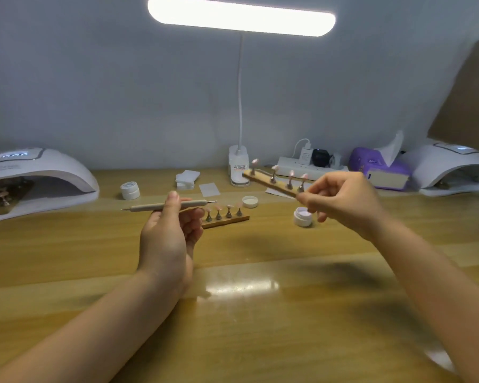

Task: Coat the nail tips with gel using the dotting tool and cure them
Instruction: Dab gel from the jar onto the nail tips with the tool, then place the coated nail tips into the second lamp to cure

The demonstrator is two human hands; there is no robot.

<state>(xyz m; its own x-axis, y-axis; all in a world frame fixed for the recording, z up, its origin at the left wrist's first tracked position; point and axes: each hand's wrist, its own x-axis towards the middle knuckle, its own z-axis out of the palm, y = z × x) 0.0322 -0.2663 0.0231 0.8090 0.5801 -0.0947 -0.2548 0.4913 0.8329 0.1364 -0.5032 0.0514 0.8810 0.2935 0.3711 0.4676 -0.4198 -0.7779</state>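
Risk note: your right hand [340,200] is pinching one end of the raised nail-tip strip [274,180] at 1 o'clock, tilting above the bench [233,313]. Your left hand [172,230] is gripping the dotting tool [168,207] at 10 o'clock. An end-only pinch is inviting a drop; wet gel could smear. A second strip [227,218] is lying at centre.

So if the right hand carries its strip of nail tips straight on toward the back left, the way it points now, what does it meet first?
Most likely the clip base of the desk lamp. The raised nail strip in the right hand already ends close beside it in the picture, though depth is unclear and it may pass in front.
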